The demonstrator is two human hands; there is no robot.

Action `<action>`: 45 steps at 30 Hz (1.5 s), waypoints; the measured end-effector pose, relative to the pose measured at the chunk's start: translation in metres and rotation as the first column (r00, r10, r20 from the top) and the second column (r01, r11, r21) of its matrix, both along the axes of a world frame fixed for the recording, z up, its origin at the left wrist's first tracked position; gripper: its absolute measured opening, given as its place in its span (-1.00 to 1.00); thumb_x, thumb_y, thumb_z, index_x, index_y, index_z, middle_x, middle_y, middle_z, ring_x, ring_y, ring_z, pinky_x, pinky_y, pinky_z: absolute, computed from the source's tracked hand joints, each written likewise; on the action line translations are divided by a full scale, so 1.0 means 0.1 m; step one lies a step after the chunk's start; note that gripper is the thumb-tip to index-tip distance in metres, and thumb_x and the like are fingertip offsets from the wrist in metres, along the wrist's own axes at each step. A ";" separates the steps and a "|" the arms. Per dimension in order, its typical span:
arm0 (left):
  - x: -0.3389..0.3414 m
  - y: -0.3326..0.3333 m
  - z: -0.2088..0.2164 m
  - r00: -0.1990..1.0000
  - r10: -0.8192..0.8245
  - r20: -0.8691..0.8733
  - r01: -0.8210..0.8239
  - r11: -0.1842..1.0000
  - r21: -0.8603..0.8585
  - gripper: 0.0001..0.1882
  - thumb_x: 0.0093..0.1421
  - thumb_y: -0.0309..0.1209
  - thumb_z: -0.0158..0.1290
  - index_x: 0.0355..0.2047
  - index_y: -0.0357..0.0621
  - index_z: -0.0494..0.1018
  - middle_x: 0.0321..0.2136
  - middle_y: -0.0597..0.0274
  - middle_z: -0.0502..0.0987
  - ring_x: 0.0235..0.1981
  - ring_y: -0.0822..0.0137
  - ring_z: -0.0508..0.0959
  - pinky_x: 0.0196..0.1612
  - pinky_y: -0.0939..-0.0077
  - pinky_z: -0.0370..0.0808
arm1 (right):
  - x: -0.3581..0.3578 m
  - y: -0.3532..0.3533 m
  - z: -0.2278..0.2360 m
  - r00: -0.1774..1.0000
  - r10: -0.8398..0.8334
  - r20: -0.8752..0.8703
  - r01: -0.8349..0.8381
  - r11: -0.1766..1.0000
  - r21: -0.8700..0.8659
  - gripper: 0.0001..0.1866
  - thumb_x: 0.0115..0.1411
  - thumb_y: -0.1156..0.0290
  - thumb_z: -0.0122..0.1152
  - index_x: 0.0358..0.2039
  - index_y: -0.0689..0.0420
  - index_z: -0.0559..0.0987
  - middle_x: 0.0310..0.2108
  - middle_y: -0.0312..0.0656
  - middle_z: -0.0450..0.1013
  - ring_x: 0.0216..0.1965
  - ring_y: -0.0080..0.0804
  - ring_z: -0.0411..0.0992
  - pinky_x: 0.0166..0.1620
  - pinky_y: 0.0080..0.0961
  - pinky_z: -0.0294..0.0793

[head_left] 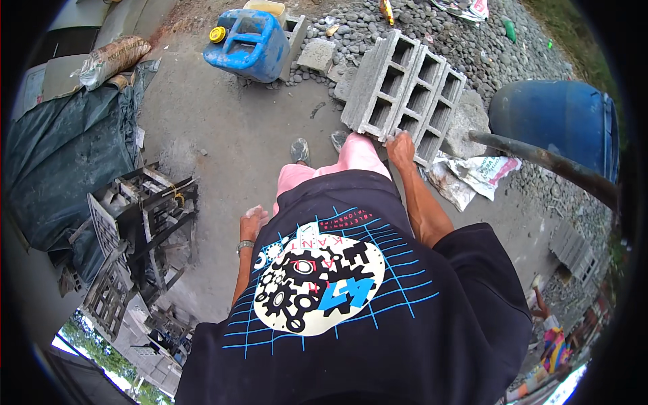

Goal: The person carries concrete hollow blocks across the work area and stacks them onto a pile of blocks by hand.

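Three grey hollow concrete blocks (420,84) stand side by side in front of me to the right, their open cells turned up toward me. My right hand (401,150) is closed on the near end of a block around the middle of the group. Much of its grip is hidden behind the knuckles. Beside my thigh hangs my left hand (254,221), dusty and wearing a wristband, its fingers loosely bent with nothing visible in them. The left hand is well apart from the blocks.
A blue jerrycan (250,46) with a yellow cap stands ahead on the left. Gravel (466,30) spreads behind the blocks. At right are a blue drum (553,125), a rusty pipe (550,160) and a torn sack (466,177). A wooden frame (145,223) stands left. Another person (555,341) is behind right.
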State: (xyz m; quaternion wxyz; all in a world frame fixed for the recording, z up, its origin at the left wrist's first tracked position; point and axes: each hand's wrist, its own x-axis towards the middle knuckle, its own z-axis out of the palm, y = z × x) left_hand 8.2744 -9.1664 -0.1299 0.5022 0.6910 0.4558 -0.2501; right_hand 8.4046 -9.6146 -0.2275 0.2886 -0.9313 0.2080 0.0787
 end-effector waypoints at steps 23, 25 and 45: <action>-0.71 0.27 -0.24 0.980 0.194 -0.038 -0.194 0.981 -0.021 -0.59 0.16 -0.16 -0.05 -0.10 -0.21 0.41 -0.31 0.12 0.54 -0.35 0.31 0.55 -0.37 0.48 0.47 | 0.05 -0.20 0.05 0.983 -0.137 -0.123 0.176 0.901 0.397 -0.61 -0.01 0.24 0.17 -0.39 0.40 0.53 -0.60 -0.14 0.45 -0.65 -0.47 0.41 -0.57 -0.58 0.35; -0.83 0.37 -0.37 0.971 0.236 -0.035 -0.238 0.969 -0.063 -0.61 0.15 -0.16 -0.04 -0.14 -0.18 0.44 -0.35 0.16 0.55 -0.38 0.36 0.55 -0.43 0.50 0.45 | -0.11 -0.16 0.08 0.981 -0.146 -0.127 0.187 0.882 0.432 -0.63 -0.01 0.25 0.17 -0.41 0.39 0.53 -0.61 -0.16 0.44 -0.67 -0.49 0.39 -0.59 -0.60 0.34; -2.22 2.36 -0.78 0.810 0.585 0.032 -0.574 0.803 -0.161 -0.50 0.12 -0.11 -0.01 -0.05 -0.22 0.34 -0.25 0.07 0.53 -0.33 0.26 0.55 -0.41 0.50 0.43 | -0.75 2.10 0.35 0.820 0.305 -0.484 -0.085 0.902 0.423 -0.60 0.00 0.18 0.18 -0.33 0.31 0.52 -0.53 -0.16 0.48 -0.58 -0.43 0.47 -0.59 -0.58 0.36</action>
